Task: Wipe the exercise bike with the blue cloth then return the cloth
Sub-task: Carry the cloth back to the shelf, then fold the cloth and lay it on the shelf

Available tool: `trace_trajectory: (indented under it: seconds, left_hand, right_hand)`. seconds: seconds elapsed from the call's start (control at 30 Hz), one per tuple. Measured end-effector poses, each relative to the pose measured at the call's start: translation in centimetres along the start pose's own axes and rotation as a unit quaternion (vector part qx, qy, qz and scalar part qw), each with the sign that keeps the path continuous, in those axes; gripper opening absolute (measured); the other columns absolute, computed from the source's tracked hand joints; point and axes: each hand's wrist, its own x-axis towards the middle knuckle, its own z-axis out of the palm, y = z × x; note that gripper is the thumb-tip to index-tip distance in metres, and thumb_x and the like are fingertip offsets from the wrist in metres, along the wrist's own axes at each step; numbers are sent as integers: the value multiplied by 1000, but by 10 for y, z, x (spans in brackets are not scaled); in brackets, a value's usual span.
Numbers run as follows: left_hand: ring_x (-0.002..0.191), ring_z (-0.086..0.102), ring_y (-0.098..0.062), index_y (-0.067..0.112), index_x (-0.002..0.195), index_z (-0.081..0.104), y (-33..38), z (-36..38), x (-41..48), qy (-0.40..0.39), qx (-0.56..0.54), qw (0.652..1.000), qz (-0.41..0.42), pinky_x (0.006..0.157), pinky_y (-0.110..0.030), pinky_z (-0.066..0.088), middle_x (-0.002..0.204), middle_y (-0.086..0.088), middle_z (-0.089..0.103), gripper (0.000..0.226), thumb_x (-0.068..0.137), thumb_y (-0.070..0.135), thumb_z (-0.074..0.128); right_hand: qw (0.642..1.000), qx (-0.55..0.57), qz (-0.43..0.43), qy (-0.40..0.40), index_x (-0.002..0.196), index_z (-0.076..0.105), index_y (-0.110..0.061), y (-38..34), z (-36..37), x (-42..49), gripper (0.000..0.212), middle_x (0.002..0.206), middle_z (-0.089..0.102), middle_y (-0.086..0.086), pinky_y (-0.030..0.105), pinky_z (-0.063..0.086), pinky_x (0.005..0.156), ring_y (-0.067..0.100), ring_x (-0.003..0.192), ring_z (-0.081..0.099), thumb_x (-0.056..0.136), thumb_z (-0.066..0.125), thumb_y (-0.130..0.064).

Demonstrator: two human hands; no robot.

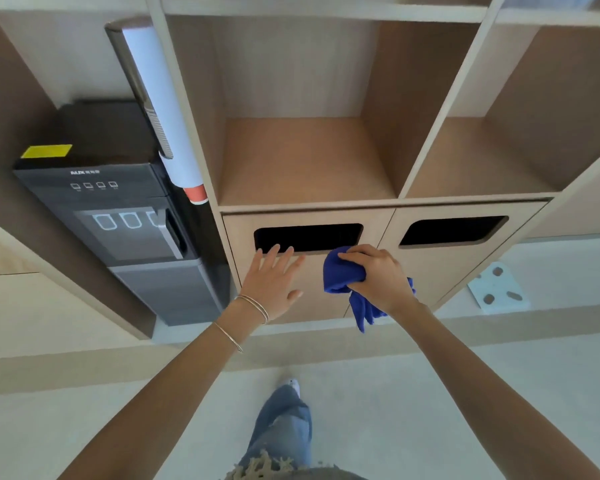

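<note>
My right hand (378,275) grips a bunched blue cloth (342,271), with a loose end hanging below the fist. It is held in front of a wooden cabinet door (309,299), just below the door's dark slot (307,237). My left hand (274,278) is spread flat with fingers apart, its fingertips at the lower edge of that same slot. No exercise bike is in view.
Open wooden shelf cubbies (302,161) sit above the two slotted doors; a second slot (452,230) is at the right. A black water dispenser (118,209) with a paper cup tube (163,109) stands at the left. A white scale (497,289) lies on the floor at the right.
</note>
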Motion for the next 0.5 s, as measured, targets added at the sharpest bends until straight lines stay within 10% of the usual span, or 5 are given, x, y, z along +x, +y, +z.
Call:
trace_trajectory:
  seconds: [0.5]
  left_hand:
    - [144,14,-30,23,148,12,-85,-28,149,30,0,999,-16,117,-50,13,156,-6,21,68,93,45,45]
  right_hand:
    - [1000,-11,-14,-4,127,53,-26,14,-14,188,53,129,56,-4,38,44,85,28,109,52,76,61,-15]
